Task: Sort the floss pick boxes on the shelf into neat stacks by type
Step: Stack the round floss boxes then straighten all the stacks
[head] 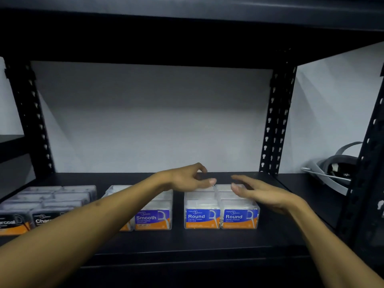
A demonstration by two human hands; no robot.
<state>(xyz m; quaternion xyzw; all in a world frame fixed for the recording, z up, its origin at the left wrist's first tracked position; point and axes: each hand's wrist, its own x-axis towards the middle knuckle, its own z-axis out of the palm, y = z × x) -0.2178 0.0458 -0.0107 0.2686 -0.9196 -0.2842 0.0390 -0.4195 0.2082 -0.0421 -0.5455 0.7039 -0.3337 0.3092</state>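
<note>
Three groups of clear floss pick boxes stand on the black shelf (207, 240). Dark "Charcoal" boxes (41, 208) fill the left. "Smooth" boxes (152, 219) stand in the middle, partly hidden by my left forearm. Two rows of "Round" boxes (221, 218) stand side by side right of centre. My left hand (187, 178) hovers over the back left of the Round boxes, fingers apart, holding nothing. My right hand (261, 193) is open above their right rear, palm turned inward. Whether either hand touches a box I cannot tell.
Black slotted uprights (274, 121) frame the bay, with a white wall behind. A grey and white headset-like device (332, 169) lies on the shelf at the far right. A bare strip of shelf runs along the front edge.
</note>
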